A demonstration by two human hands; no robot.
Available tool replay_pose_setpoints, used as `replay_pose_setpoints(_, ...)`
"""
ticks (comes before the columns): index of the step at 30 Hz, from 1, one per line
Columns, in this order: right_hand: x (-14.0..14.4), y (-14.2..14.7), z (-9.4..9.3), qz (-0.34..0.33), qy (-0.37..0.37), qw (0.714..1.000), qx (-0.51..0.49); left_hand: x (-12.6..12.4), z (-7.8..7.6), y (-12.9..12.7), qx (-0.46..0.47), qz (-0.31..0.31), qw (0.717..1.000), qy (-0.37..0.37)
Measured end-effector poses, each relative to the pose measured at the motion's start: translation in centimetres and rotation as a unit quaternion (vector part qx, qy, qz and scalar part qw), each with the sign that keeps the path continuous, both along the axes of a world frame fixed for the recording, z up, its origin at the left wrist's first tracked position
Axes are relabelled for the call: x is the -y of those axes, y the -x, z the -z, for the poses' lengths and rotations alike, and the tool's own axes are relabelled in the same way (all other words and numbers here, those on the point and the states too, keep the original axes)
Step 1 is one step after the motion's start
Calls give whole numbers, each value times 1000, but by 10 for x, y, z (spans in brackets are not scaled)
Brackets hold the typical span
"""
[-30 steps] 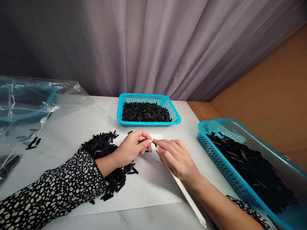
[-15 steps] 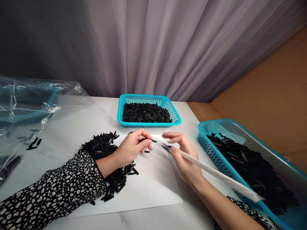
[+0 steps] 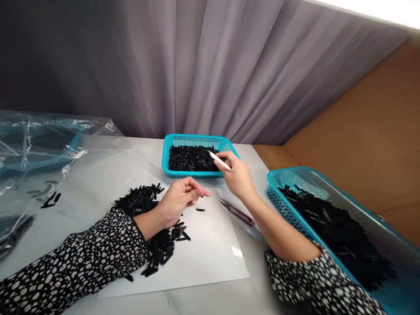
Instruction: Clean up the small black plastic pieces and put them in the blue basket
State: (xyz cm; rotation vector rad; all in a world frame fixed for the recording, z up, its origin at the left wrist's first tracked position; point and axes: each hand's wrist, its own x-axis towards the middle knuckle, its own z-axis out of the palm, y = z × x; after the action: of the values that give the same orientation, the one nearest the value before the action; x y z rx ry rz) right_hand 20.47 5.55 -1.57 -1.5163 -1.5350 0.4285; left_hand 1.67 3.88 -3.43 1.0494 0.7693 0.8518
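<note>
Reaching over the far basket, my right hand pinched a thin white stick. Left hand lay loosely curled on the white sheet, seemingly empty, beside a pile of black pieces, largely unsorted. Tweezers lay between my arms; a fuller basket crowded the right edge.

Open lane down mid white sheet, bare from front edge up to one stray black piece. Left side blocked by loose black pile w/ left hand and forearm resting across it. Right side narrowed by right hand, arm, and scissors lying on sheet edge. Far end closed by far basket; right basket walls off table's right. Plastic bag crowds far left; bare marble betw. bag and pile.
</note>
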Motion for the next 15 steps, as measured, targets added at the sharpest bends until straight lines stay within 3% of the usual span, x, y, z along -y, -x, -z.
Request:
replay_pose_setpoints(4,-3,-2,2,-21,-8,1000,-18,-1,-3,2,17,-25,1000,6)
replay_pose_setpoints(11,61,18,27,-85,-35,991,-99,-1,-3,0,22,-24,999,18)
replay_pose_setpoints(15,74,29,34,-128,-23,974,-188,1,-5,-1,14,-8,1000,21)
